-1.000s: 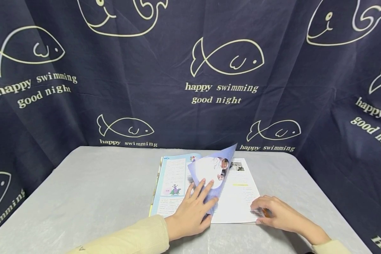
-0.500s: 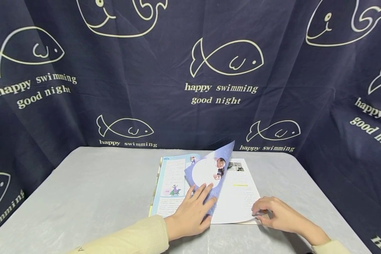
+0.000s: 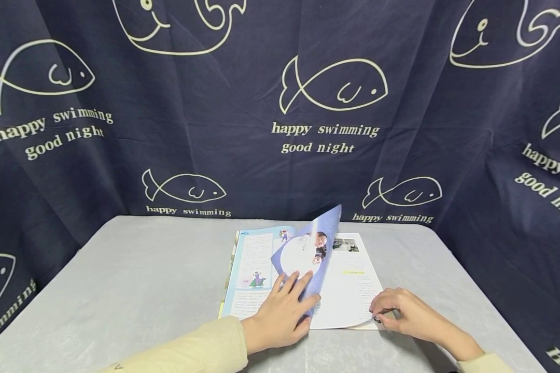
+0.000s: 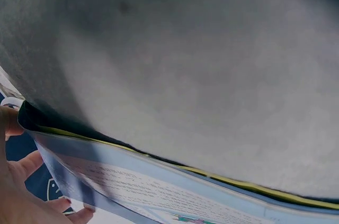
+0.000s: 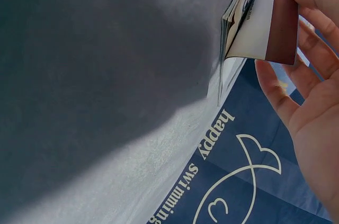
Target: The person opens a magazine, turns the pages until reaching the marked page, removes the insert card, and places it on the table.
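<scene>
An open magazine [image 3: 252,248] lies on the grey table, with its left page light blue and its right page mostly white. Between them a blue page [image 3: 327,225] with a round photo stands curled up, its tip pointing away. My left hand [image 3: 282,316] rests with spread fingers over the base of that page near the spine. At the lower right corner, my right hand [image 3: 410,313] pinches a lifted page between thumb and fingers. The right wrist view shows the thumb on a page with a maroon band [image 5: 283,17], other leaves fanned beneath it.
The grey table [image 3: 144,280] reaches out on both sides of the magazine. A dark blue curtain [image 3: 242,155] printed with fish and lettering hangs behind the table and along its sides.
The curled blue page has leaned a little to the left. At the lower right, the page corner has come up in my right hand. My left hand stays nearly still.
</scene>
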A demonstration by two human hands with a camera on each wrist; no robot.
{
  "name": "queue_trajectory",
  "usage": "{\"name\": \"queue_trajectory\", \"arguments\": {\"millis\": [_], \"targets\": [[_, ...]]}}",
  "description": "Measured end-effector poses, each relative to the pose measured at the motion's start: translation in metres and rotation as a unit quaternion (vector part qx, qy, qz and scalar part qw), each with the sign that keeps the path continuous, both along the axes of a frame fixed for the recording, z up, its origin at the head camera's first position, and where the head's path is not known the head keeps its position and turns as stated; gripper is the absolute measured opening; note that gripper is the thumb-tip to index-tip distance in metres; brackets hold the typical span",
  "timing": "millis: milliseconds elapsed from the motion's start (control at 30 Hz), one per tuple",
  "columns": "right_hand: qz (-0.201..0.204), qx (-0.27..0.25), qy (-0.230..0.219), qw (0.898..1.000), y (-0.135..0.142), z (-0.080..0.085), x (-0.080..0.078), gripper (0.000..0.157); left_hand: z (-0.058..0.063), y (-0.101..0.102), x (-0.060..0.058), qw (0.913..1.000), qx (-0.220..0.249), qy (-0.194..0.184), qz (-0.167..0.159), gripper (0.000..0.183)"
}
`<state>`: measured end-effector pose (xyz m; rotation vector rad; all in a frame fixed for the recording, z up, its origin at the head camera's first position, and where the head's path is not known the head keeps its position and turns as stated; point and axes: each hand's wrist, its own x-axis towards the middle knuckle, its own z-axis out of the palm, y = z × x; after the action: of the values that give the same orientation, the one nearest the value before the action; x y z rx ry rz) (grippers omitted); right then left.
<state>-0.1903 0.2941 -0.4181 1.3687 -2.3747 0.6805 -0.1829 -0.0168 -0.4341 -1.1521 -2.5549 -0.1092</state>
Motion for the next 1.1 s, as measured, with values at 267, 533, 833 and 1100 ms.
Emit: {"name": "queue_trajectory", "arguments": {"millis": [267,533,833,1100], "targets": [[-0.002,-0.006,0.001,1.000,-0.0010,0.0001,-0.0003,0.031,-0.0015,-0.0008,-0.0016,0.9998,0.001,0.021,-0.003,0.041],[0.004,-0.015,-0.002,1.000,-0.0005,-0.0016,-0.0019,0.032,-0.0014,-0.0004,-0.0020,0.9994,-0.011,0.032,-0.007,0.042],[0.003,-0.017,-0.010,1.000,-0.0004,0.0000,-0.0012,0.032,-0.0022,-0.0011,-0.0012,0.9998,-0.003,0.020,-0.001,0.043],[0.000,-0.018,-0.023,1.000,0.0020,-0.0009,-0.0013,0.031,-0.0034,-0.0020,-0.0012,0.9998,-0.002,0.022,0.004,0.039]]}}
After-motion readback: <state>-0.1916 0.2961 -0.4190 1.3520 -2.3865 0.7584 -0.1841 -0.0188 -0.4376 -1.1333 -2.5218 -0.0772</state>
